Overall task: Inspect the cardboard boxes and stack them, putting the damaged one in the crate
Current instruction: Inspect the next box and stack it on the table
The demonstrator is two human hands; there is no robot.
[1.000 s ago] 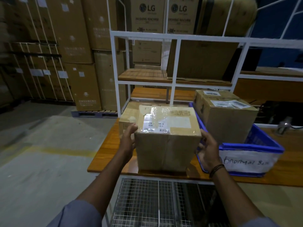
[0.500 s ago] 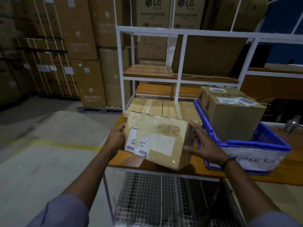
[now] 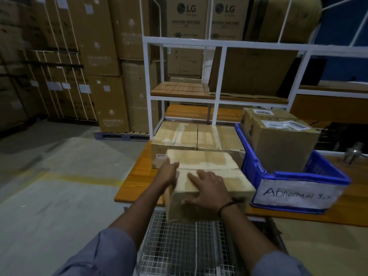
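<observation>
A taped cardboard box (image 3: 211,166) sits at the front edge of the wooden table (image 3: 137,176), its near end overhanging. My left hand (image 3: 169,172) holds its left top edge, partly blurred. My right hand (image 3: 209,188) lies on its top with spread fingers, thumb down the near face. Directly behind it stands a wider, flat cardboard box (image 3: 199,134). To the right, a blue crate (image 3: 298,188) labelled "Abnormal" holds two brown boxes (image 3: 282,140) with white labels.
A white metal rack (image 3: 217,80) with wooden shelves rises behind the table. A wire-mesh shelf (image 3: 189,246) lies below the table front. Tall stacked cartons (image 3: 103,56) line the back and left walls. Open concrete floor (image 3: 49,186) spreads to the left.
The box was turned from standing on end, through a tilt, to lying flat with its taped seam up. My right hand moved from its right side onto its top.
</observation>
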